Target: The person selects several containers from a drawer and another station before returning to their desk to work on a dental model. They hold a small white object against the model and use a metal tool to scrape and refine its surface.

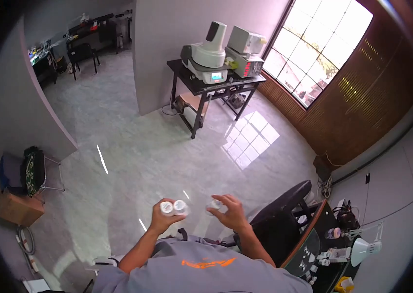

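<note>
Left hand (pixel 164 223) is clamping two round, white-topped containers (pixel 167 208) side by side, fingers closed on them; their sides are looking clear, too small to be sure. Right hand (pixel 232 214) is pinching a small translucent piece (pixel 215 205) between thumb and curved fingers, just apart from the pair. Glossy, marbled grey floor (pixel 133 132) is showing beyond; black padded chair (pixel 275 215) is standing to the right.
</note>
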The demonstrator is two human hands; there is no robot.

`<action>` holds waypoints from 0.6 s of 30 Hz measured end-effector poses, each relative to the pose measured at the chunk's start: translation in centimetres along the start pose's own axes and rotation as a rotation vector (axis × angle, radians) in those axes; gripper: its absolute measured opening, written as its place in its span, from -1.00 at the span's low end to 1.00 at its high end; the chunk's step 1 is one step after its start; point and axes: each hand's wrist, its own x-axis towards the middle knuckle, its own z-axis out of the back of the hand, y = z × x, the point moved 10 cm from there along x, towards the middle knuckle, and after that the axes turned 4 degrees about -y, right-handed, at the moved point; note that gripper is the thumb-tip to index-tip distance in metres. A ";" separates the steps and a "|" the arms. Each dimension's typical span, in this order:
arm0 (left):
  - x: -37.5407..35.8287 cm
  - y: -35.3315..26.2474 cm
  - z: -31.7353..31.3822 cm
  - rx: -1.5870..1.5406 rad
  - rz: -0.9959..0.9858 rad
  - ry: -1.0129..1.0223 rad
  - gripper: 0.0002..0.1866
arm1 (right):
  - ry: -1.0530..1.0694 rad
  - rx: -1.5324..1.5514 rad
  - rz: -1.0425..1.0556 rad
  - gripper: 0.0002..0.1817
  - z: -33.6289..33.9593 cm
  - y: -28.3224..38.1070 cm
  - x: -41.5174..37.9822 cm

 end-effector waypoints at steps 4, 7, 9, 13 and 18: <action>-0.2 -0.3 10.7 -0.015 -0.019 -0.204 -0.48 | 0.102 0.077 0.096 -0.51 -10.2 4.2 3.4; -1.6 -1.8 16.8 0.028 -0.046 -0.332 -0.48 | 0.272 0.127 0.134 -0.50 -16.8 8.9 4.8; -2.5 -2.6 20.3 0.071 -0.082 -0.435 -0.49 | 0.409 0.214 0.146 -0.49 -20.5 11.0 5.9; -3.7 -1.9 26.0 0.070 -0.017 -0.614 -0.48 | 0.586 0.222 0.238 -0.47 -27.2 13.3 9.7; -2.7 -2.0 32.7 -0.063 -0.027 -0.839 -0.47 | 0.648 0.200 0.457 -0.50 -36.0 16.1 17.7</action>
